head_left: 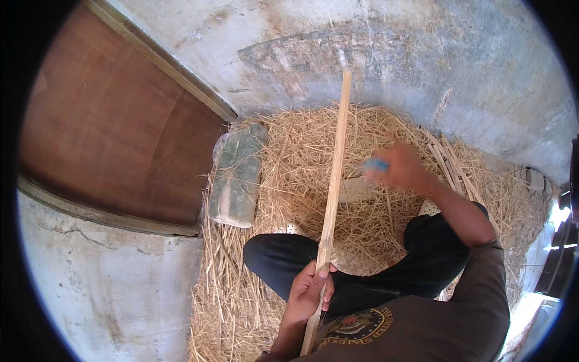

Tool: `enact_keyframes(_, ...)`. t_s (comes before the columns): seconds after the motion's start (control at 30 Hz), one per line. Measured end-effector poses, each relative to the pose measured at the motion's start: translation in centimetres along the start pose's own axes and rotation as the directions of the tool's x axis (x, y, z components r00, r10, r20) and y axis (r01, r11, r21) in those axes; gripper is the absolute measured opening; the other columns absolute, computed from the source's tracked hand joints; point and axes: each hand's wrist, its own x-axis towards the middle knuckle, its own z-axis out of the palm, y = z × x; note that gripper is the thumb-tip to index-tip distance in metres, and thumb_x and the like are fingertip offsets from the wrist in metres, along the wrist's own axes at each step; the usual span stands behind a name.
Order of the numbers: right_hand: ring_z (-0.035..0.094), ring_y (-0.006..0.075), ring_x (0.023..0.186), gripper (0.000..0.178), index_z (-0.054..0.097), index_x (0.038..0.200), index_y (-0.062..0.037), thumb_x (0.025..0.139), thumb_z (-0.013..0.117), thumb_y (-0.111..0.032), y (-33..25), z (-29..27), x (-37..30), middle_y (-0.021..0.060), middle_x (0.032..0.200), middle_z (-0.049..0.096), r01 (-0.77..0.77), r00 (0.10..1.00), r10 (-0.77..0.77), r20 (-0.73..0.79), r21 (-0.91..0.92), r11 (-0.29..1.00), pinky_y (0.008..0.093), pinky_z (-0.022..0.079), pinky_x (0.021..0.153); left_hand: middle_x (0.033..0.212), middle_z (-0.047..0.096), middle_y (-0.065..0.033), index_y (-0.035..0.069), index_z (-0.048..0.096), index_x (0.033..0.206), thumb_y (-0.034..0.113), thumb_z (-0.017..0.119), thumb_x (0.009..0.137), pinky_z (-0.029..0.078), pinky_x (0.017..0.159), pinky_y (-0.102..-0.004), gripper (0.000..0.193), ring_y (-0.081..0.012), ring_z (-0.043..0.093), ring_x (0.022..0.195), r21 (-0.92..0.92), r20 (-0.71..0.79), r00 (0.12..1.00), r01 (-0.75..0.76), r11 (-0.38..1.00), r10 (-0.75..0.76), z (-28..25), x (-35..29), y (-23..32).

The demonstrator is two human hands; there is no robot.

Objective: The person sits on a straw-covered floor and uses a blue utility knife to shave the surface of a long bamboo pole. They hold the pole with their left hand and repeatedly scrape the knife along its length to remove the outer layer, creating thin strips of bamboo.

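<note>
My left hand (309,291) is closed around the lower part of a long, pale wooden stick (338,163). The stick slants up and away from my lap, its far end standing out against the wall. Off to the right of the stick, apart from it, my right hand (405,169) is raised and smeared by motion. It is closed on a small blue object (376,164) whose kind I cannot make out. Below that hand, a pale block (357,190) lies in the straw, partly covered.
Straw (295,145) covers the floor around my crossed legs. A greenish, straw-strewn bundle (238,175) lies left, beside a brown door panel (120,127). Several thin wooden strips (449,163) lean at the right. A stained plaster wall (410,66) stands ahead.
</note>
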Motion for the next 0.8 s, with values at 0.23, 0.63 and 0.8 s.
enact_keyframes(0.23, 0.052, 0.0244, 0.038, 0.068, 0.057, 0.055, -0.0115, 0.069, 0.061, -0.077, -4.0, 1.9, -1.9, 0.0062, 0.045, 0.050, 0.349, 0.932, -0.359, -0.043, -0.154, 0.925, 0.0375, 0.039, 0.040, 0.057, 0.041, -0.0005, 0.004, 0.045, 0.102, 0.026, 0.037, 0.105, 0.034, 0.039, -0.0198, 0.024, -0.0062, 0.037, 0.042, -0.085, 0.093, 0.995, -0.033, 0.996, 0.041, 0.8, 0.8, 0.1)
enact_keyframes(0.63, 0.048, 0.0194, 0.037, 0.066, 0.059, 0.057, -0.0111, 0.074, 0.059, -0.074, 0.5, 2.9, 0.9, 0.0041, 0.045, 0.050, 0.045, 0.994, -0.068, -0.087, -0.244, 0.969, 0.0350, 0.039, 0.039, 0.056, 0.040, 0.0003, 0.005, 0.045, 0.099, 0.025, 0.038, 0.105, 0.033, 0.039, -0.0193, 0.022, -0.0060, 0.035, 0.041, -0.153, 0.038, 0.995, 0.092, 0.984, -0.087, 1.1, 0.3, -0.4)
enact_keyframes(0.8, 0.048, 0.0207, 0.037, 0.067, 0.059, 0.058, -0.0105, 0.075, 0.058, -0.075, -3.4, 3.6, -0.9, 0.0032, 0.045, 0.050, 0.362, 0.930, -0.366, 0.006, -0.165, 0.917, 0.0357, 0.038, 0.038, 0.057, 0.041, 0.0003, 0.005, 0.043, 0.099, 0.025, 0.037, 0.105, 0.034, 0.038, -0.0192, 0.022, -0.0057, 0.036, 0.041, -0.047, 0.041, 0.998, -0.039, 0.998, 0.041, 0.3, 0.5, -0.5)
